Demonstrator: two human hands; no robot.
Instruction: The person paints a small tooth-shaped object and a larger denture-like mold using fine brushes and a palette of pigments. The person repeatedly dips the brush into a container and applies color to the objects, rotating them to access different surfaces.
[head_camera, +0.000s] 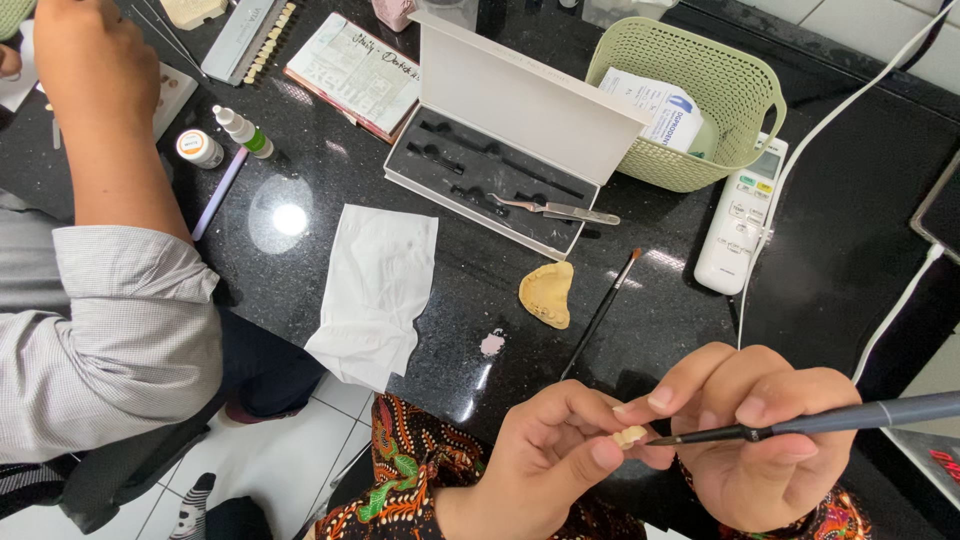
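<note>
My left hand (545, 455) pinches a small cream tooth-shaped piece (630, 436) between thumb and fingertips. My right hand (765, 430) grips a grey-handled fine brush (860, 417), its dark tip touching that piece. Both hands hover at the near edge of the black speckled countertop (330, 170). A yellow dental cast (547, 294) lies on the counter just beyond my hands. Beside the cast lies a thin dark brush (603, 310).
An open white instrument case (500, 165) holds a metal tool (560, 209). A green basket (700, 100), a white remote (742, 215), a white tissue (375, 290), small bottles (240, 130) and a tooth shade guide (255, 40) sit around. Another person's arm in a grey sleeve (110, 300) is at left.
</note>
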